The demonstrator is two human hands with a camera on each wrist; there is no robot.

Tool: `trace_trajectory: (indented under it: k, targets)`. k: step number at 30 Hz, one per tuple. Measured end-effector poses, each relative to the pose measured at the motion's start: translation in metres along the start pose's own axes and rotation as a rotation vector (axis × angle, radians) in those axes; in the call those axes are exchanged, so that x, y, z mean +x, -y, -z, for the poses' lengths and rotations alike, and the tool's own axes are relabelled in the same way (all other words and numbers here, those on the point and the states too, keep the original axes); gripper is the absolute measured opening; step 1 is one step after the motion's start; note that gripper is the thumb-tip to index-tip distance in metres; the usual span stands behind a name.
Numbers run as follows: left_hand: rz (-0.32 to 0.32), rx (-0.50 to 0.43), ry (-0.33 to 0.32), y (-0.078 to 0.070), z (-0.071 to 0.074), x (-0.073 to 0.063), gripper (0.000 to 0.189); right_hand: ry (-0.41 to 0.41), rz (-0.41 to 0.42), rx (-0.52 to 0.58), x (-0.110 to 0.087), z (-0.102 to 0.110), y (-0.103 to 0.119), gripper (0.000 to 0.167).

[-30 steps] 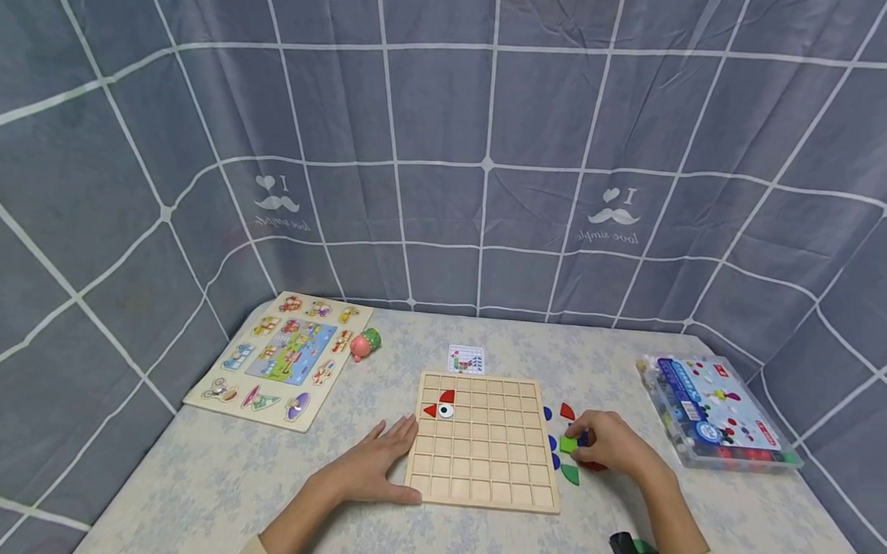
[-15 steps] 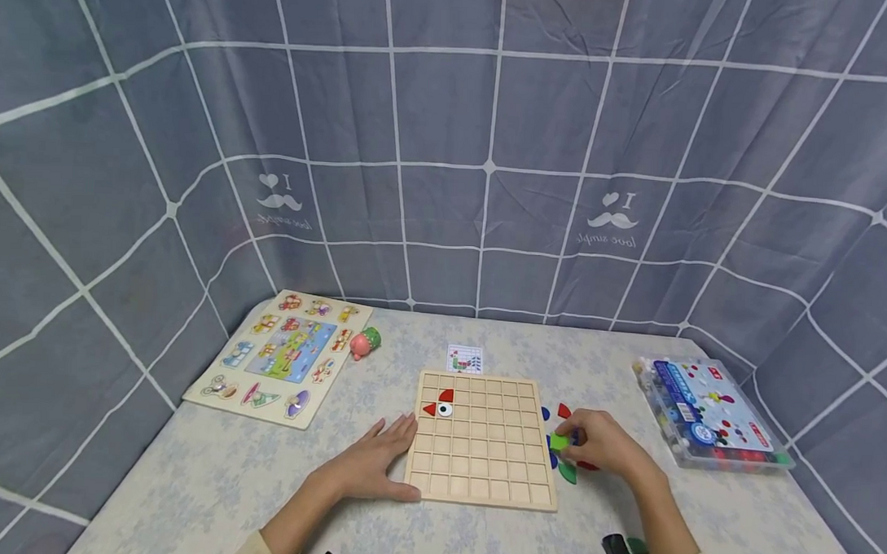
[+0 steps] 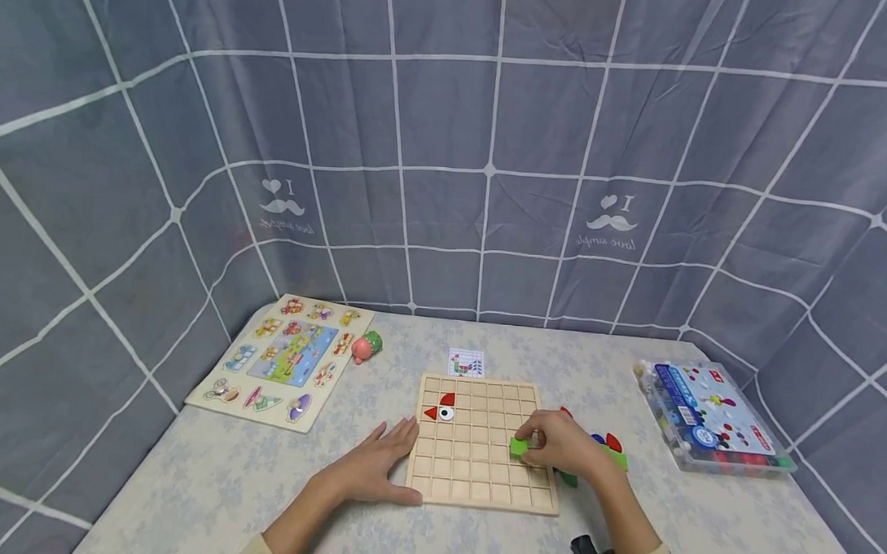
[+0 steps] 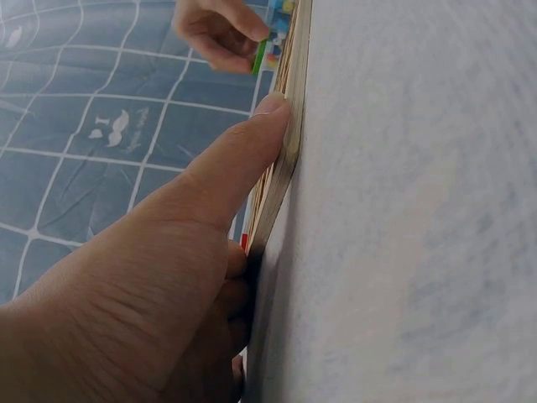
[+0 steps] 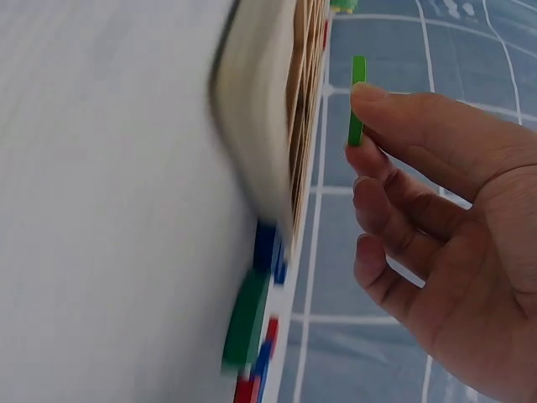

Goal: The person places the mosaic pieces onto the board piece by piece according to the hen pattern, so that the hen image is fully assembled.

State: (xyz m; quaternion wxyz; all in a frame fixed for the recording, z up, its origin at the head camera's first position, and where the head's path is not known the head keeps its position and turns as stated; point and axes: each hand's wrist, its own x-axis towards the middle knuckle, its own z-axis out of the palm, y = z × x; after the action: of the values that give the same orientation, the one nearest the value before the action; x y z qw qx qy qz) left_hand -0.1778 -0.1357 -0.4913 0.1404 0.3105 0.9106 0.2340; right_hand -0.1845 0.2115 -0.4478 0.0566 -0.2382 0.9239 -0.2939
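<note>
A wooden grid board (image 3: 472, 496) lies mid-table in the head view. In its upper left cells sit a red triangle (image 3: 431, 413), a red quarter-round piece (image 3: 448, 399) and a white eye tile (image 3: 447, 413). My right hand (image 3: 570, 446) pinches a light green square tile (image 5: 359, 71) between thumb and finger, over the board's right part and clear of its surface. My left hand (image 3: 374, 468) lies with extended fingers along the board's left edge, its thumb (image 4: 243, 155) touching the near corner. Loose red (image 3: 614, 442), blue and green pieces lie right of the board, partly hidden by my right arm.
A small printed pattern card (image 3: 466, 362) lies behind the board. To the left are a picture puzzle board (image 3: 259, 401) and a pink-and-green toy (image 3: 366, 347). A clear plastic box (image 3: 717, 417) stands at the right. A grey checked curtain (image 3: 446, 204) closes off the back.
My right hand has picked up the light green tile from among the loose pieces and carried it left over the board. The left hand stays in place.
</note>
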Motion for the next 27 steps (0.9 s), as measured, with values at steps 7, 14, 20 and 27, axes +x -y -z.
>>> trace_trajectory:
  k: [7, 14, 20, 27]
  targets:
    - [0.005, -0.010, -0.005, -0.002, -0.005, -0.001, 0.109, 0.030, -0.037, -0.008, 0.020, -0.014, 0.018, 0.020]
    - [0.025, 0.000, -0.001, -0.001, -0.003, 0.000, 0.110, 0.047, -0.041, 0.003, 0.040, -0.027, 0.036, 0.018]
    - [0.014, 0.009, -0.004, -0.001, -0.002, 0.000, 0.108, 0.048, -0.002, -0.035, 0.056, -0.036, 0.046, 0.017]
    - [0.017, 0.020, 0.007, -0.001, -0.001, 0.001, 0.110, 0.059, 0.028, -0.072, 0.074, -0.043, 0.054, 0.019]
